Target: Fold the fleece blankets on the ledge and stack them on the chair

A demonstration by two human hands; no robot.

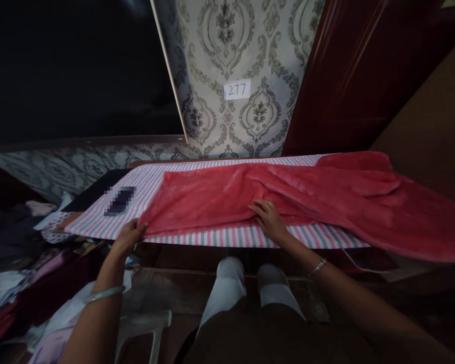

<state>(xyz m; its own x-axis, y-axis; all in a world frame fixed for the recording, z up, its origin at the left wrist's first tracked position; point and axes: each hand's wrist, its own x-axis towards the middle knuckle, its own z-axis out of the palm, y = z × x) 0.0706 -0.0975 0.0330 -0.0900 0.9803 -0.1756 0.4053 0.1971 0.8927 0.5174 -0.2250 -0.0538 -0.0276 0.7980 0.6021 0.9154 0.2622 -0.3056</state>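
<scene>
A red plush fabric piece, perhaps a blanket (pixel 205 197), lies lengthwise over a striped cloth (pixel 147 184). Its left part is spread fairly flat, while folds bunch up toward the middle and right. At its near left corner, my left hand (pixel 132 235) has closed its fingers on the edge. My right hand (pixel 271 221) rests on the fabric near the front edge, fingers apart and slightly bent beside a raised fold. To the left on the stripes is a dark, pixelated object (pixel 119 201) whose kind is hidden.
Behind the surface, a large dark screen (pixel 79 71) hangs left of a paper numbered 277 (pixel 237 89). Clothes (pixel 41 293) are heaped at the lower left, near a pale plastic stool or chair (pixel 147 323). The red fabric droops past the right end.
</scene>
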